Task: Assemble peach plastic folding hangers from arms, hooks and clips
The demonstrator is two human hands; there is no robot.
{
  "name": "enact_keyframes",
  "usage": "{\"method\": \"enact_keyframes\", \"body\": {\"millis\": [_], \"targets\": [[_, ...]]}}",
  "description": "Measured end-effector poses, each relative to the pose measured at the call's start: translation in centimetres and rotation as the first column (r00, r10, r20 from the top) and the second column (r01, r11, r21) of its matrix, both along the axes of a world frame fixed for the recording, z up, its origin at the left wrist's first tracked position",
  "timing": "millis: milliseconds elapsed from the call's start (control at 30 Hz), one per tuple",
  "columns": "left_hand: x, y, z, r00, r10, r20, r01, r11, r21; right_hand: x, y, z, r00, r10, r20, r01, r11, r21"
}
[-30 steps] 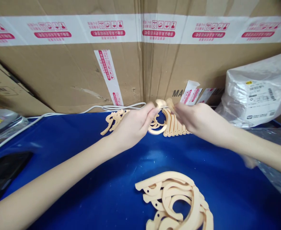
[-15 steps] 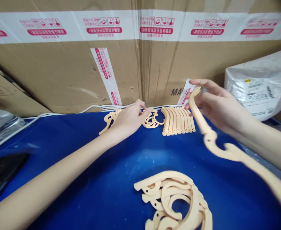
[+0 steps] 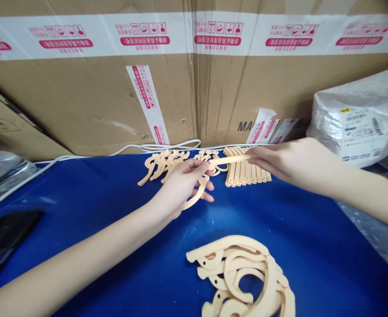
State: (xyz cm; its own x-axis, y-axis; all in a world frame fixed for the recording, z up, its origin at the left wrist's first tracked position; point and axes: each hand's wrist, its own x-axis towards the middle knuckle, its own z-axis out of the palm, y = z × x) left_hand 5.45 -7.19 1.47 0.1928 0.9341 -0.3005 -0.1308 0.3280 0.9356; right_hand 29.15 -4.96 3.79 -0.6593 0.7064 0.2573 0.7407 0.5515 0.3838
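Both hands hold one long curved beige plastic piece (image 3: 203,185) low over the blue table (image 3: 121,237). My left hand (image 3: 183,182) grips its curved end; my right hand (image 3: 288,160) pinches its straight end from the right. Behind them, against the cardboard, lie a fanned group of curved pieces (image 3: 162,163), a small heap of curled bits (image 3: 208,157) and a neat row of straight strips (image 3: 246,174). A pile of whole beige pieces (image 3: 246,275) lies near the front edge.
Large taped cardboard boxes (image 3: 194,75) wall off the back. A white cable (image 3: 91,156) runs along their foot. A plastic-wrapped package (image 3: 359,123) sits at right, crinkled clear plastic (image 3: 375,229) below it. A dark object (image 3: 5,240) and a clear container (image 3: 2,169) lie at left.
My right hand came down from holding the long piece raised at the right; my left hand left the small heap. Both now hold the piece low, just before the sorted rows.
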Motion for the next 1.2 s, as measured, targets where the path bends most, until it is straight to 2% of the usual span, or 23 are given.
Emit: {"method": "enact_keyframes", "body": {"millis": [200,400,467,533,567,633,667,733,767,800,867,900,1000,1067,1100,1133,1200], "targets": [[0.5,-0.4,0.1,0.997,-0.057,0.042,0.061,0.992,-0.109,-2.7,-1.8,-1.9,0.981,0.094,0.169,-0.085,0.995,-0.058],[0.4,-0.6,0.9,0.967,-0.233,0.105,0.248,0.955,-0.163,-4.6,-2.7,-2.0,0.994,0.086,0.065,-0.086,0.996,0.001],[0.2,-0.4,1.2,0.961,-0.271,0.053,0.276,0.943,-0.186,-4.9,-2.9,-1.9,0.996,0.069,0.055,-0.066,0.997,-0.051],[0.1,-0.3,1.4,0.953,-0.282,-0.106,0.260,0.947,-0.189,-5.3,-2.9,-1.8,1.000,0.025,0.009,-0.023,0.988,-0.150],[0.2,-0.3,1.4,0.940,-0.271,-0.209,0.244,0.959,-0.147,-5.4,-2.8,-1.7,0.999,-0.004,-0.042,-0.005,0.975,-0.223],[0.3,-0.5,1.4,0.870,-0.176,-0.460,0.232,0.970,0.067,-5.5,-2.3,-1.5,0.977,-0.072,-0.198,-0.020,0.904,-0.426],[0.3,-0.6,1.5,0.811,-0.083,-0.580,0.248,0.945,0.213,-5.4,-1.8,-1.3,0.951,-0.110,-0.290,-0.065,0.843,-0.534],[-0.1,-0.6,1.6,0.689,0.116,-0.716,0.322,0.836,0.445,-4.8,-0.6,-0.8,0.883,-0.202,-0.424,-0.173,0.698,-0.695],[-0.6,-0.4,1.8,0.649,0.177,-0.740,0.346,0.797,0.495,-4.3,0.0,-0.6,0.843,-0.224,-0.489,-0.202,0.711,-0.673],[-1.4,0.0,2.0,0.650,0.188,-0.737,0.351,0.785,0.510,-3.6,0.7,-0.4,0.796,-0.254,-0.550,-0.201,0.746,-0.635],[-3.6,1.4,2.5,0.682,0.150,-0.716,0.274,0.855,0.440,-2.0,1.7,-0.1,0.701,-0.289,-0.652,-0.144,0.838,-0.527],[-4.9,2.3,2.7,0.669,0.161,-0.726,0.221,0.889,0.401,-1.1,2.1,-0.1,0.670,-0.311,-0.674,-0.092,0.866,-0.492],[-9.3,5.1,2.9,0.674,0.129,-0.727,0.177,0.928,0.329,1.1,2.8,-0.3,0.599,-0.317,-0.735,0.037,0.928,-0.370],[-11.6,6.5,2.5,0.722,-0.005,-0.692,0.191,0.963,0.192,2.0,3.1,-0.7,0.598,-0.282,-0.751,0.072,0.951,-0.300],[-12.4,7.1,2.1,0.715,-0.078,-0.695,0.241,0.960,0.140,2.3,3.2,-0.9,0.617,-0.253,-0.745,0.072,0.961,-0.266],[-13.0,7.5,1.7,0.684,-0.090,-0.724,0.235,0.967,0.101,2.5,3.3,-1.1,0.648,-0.218,-0.729,0.067,0.971,-0.231],[-13.6,8.3,0.8,0.601,-0.046,-0.798,0.230,0.966,0.118,2.8,3.4,-1.6,0.747,-0.110,-0.656,0.041,0.992,-0.120]]}}
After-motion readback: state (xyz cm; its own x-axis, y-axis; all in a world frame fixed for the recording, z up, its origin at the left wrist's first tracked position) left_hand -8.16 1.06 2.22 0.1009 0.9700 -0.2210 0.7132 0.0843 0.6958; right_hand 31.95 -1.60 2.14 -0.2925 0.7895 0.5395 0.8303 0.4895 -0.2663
